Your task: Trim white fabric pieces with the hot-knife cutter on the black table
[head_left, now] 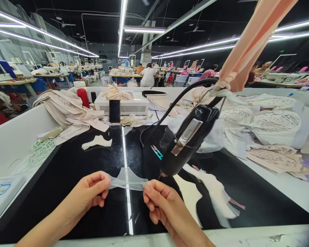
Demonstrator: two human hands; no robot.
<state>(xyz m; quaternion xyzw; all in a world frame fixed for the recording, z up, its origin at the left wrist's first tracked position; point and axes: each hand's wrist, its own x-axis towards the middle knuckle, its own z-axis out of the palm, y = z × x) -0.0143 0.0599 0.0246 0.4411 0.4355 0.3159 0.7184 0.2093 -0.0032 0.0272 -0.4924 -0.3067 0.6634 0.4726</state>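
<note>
My left hand (94, 188) is closed in a pinch on the left end of a thin, see-through piece of fabric (127, 180). The opposite end sits between the thumb and finger of my right hand (161, 199), so the piece spans the gap between both hands over the black tabletop (98, 212). Its upper edge curves up to a peak in the middle. Just above my right hand hangs a black handheld tool (187, 140) with a metal plate on its side. Right of that hand lie a cream cut piece (189, 195) and white fabric pieces (216, 192).
Small teal snips (157, 152) lie behind the hanging tool, whose black cable (170, 103) arcs leftward. A white cut piece (97, 141) lies farther back. A phone (114, 110) leans against a white box (134, 103). Beige fabric (69, 109) and lace pieces (273, 120) flank the work surface.
</note>
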